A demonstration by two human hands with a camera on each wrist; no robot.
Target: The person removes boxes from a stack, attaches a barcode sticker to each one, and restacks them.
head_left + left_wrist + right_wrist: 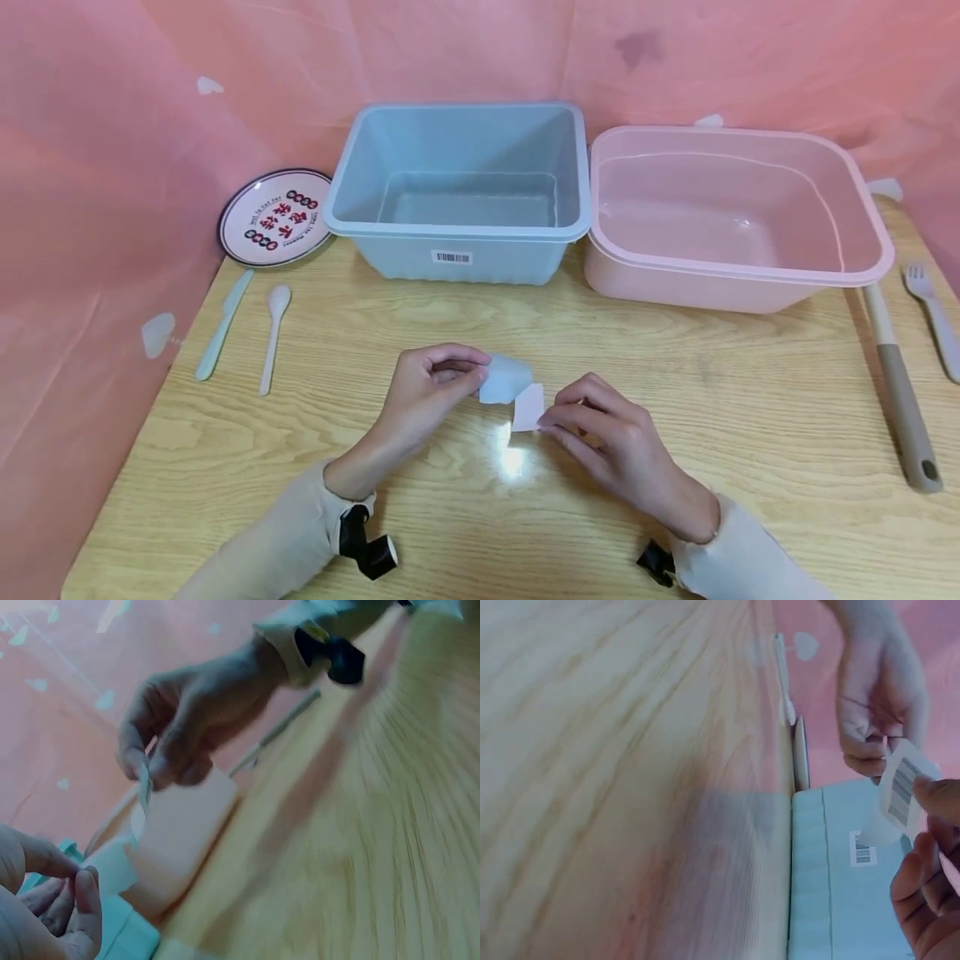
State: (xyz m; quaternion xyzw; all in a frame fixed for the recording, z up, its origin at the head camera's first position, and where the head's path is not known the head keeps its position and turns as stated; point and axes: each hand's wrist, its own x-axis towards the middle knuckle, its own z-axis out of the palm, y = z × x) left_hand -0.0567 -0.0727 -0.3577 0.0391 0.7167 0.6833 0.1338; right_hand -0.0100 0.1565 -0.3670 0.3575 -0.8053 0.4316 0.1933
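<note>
I pinch the white sticker in my left hand and its backing paper in my right hand, near me over the table; I think it is half peeled, not stuck anywhere yet.

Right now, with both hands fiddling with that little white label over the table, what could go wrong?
The barcode label is pinched between the left hand and the right hand, already bent in the middle; it may crease further or tear if they pull apart. If it is sticky, it could cling to a fingertip. Dropped, it would land on the wooden table, not in the blue bin.
</note>
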